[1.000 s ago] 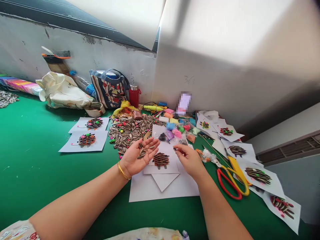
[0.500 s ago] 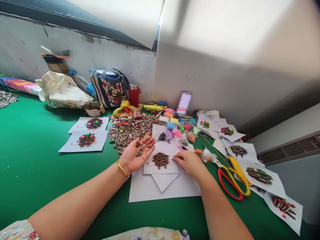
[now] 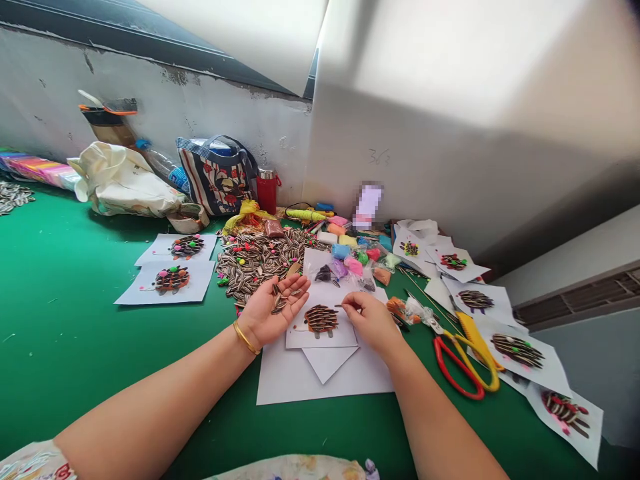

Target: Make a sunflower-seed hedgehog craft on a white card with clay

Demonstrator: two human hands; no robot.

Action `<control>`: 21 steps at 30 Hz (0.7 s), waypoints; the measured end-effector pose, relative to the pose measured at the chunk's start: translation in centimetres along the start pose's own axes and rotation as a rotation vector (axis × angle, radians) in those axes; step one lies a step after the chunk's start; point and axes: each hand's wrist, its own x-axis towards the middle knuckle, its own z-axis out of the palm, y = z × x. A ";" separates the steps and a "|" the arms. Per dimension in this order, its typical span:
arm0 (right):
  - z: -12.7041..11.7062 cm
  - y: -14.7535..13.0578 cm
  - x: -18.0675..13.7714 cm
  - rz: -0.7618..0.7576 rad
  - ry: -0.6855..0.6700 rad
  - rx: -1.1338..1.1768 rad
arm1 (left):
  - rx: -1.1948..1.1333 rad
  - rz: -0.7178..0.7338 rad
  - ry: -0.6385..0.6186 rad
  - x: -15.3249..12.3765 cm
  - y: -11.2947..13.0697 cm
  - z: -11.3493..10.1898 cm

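Observation:
My left hand (image 3: 273, 310) is palm up, cupping several striped sunflower seeds (image 3: 280, 305) left of the picture. My right hand (image 3: 373, 320) pinches one sunflower seed (image 3: 341, 306) between thumb and fingertips, just off the right side of the hedgehog picture (image 3: 321, 321). That hedgehog has an orange-brown body covered with rows of seeds, grey feet and a pointed snout. Its white sheet (image 3: 295, 339) lies on larger white paper (image 3: 280, 380). Behind my left hand spreads a heap of sunflower seeds (image 3: 255, 257) with small coloured balls mixed in.
Finished-looking hedgehog sheets lie left (image 3: 165, 291) and right (image 3: 560, 417). Red-and-yellow scissors (image 3: 463, 363) and a yellow cutter (image 3: 475, 339) are right of my right hand. Bagged coloured clay (image 3: 354, 265) sits behind. Bags (image 3: 215, 177) and a red flask (image 3: 267, 192) line the wall.
My right hand has moved up and slightly left beside the hedgehog's back, and the seed in its fingertips now points left. My left hand stays nearly still.

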 end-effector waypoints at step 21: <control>1.8 -0.2 1.2 -0.055 -0.034 -0.044 | 0.003 0.003 -0.007 -0.1 -0.1 0.0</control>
